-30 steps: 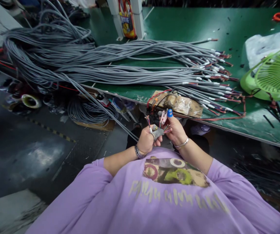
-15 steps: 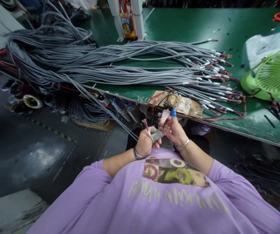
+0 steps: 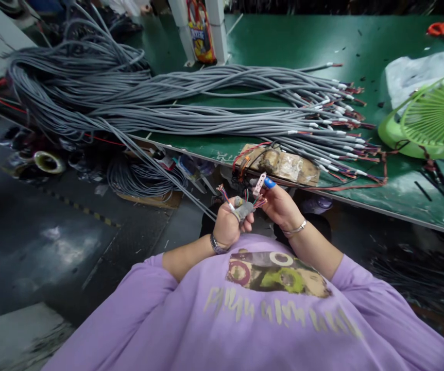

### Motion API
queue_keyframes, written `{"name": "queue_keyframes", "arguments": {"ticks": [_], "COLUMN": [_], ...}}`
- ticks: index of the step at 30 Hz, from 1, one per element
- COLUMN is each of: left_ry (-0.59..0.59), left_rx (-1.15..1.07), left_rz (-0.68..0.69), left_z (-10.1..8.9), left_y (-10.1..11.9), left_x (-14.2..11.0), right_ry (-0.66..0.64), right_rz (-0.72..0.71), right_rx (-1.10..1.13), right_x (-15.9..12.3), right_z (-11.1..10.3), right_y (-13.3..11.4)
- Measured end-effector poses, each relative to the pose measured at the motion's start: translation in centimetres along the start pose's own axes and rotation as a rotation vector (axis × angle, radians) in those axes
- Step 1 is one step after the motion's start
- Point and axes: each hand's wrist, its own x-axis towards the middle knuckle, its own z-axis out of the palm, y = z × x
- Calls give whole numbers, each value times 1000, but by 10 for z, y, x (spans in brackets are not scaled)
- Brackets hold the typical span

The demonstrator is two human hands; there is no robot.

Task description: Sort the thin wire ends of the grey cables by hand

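My left hand is closed round the end of a grey cable whose stripped coloured wires fan out above my fingers. This cable trails up and left to the big pile. My right hand, with a blue cap on one fingertip, pinches a small pale connector piece close to the wire ends. Both hands are held together just in front of my chest, below the edge of the green table.
A large bundle of grey cables with stripped ends lies across the table. A brown taped block sits at the table edge above my hands. At right stand a green fan and a plastic bag. Coiled cables lie under the table.
My hands have stayed together at the cable end, with small shifts. The right fingers and connector piece moved slightly, and the stripped wires now stick out further left.
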Motion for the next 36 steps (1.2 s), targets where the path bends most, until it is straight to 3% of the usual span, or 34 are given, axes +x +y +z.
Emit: {"name": "queue_keyframes", "arguments": {"ticks": [3, 7, 9, 15, 30, 36], "left_ry": [3, 20, 28, 19, 43, 14], "left_rx": [-4, -16, -16, -8, 17, 35], "left_rz": [-6, -9, -12, -18, -44, -13], "left_z": [2, 3, 3, 3, -2, -7], "left_y": [1, 1, 0, -2, -9, -10], "left_x": [3, 5, 6, 9, 9, 4], "right_ry": [14, 168, 202, 8, 107, -94], "right_rz": [-68, -304, -347, -18, -6, 99], "right_rx": [-37, -111, -136, -43, 128, 35], "right_x": [0, 1, 2, 10, 9, 0], "right_z": [0, 0, 0, 3, 11, -6], "right_y": [4, 11, 13, 13, 9, 7]}}
